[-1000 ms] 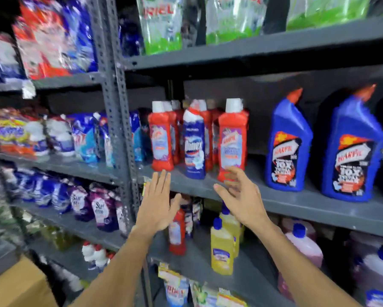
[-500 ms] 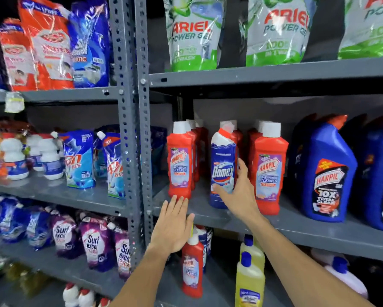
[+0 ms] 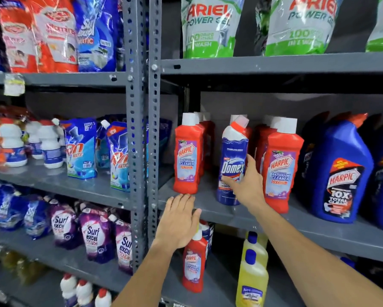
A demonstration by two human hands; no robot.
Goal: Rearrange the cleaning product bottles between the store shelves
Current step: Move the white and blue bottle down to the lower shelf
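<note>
Item 1, nearest: my left hand [image 3: 179,220], flat and spread, holding nothing, fingertips at the front lip of the grey middle shelf [image 3: 219,212], just below the leftmost red Harpic bathroom cleaner bottle [image 3: 187,159].

Item 2: my right hand [image 3: 247,185], partly curled around the lower body of the Domex bottle [image 3: 233,161]; thumb across the label front, fingers reaching round its right side. I cannot tell whether the grasp has closed firmly or only rests on it.

Item 3: the Domex bottle itself. Blue and white, angled red-and-white cap, upright on the middle shelf, near the front edge; red Harpic bottles left of it, behind it, and one [image 3: 281,171] just to its right.

Handling, by judgement: rigid moulded plastic, probably full and so moderately heavy; glossy label likely slick. Best held at the waist, where my hand sits, not by the thin angled neck. It looks tall and narrow, so liable to tip; neighbours stand close, so lift straight up before drawing out.

Item 4, right of Domex: large blue Harpic bottle [image 3: 341,173].
</note>
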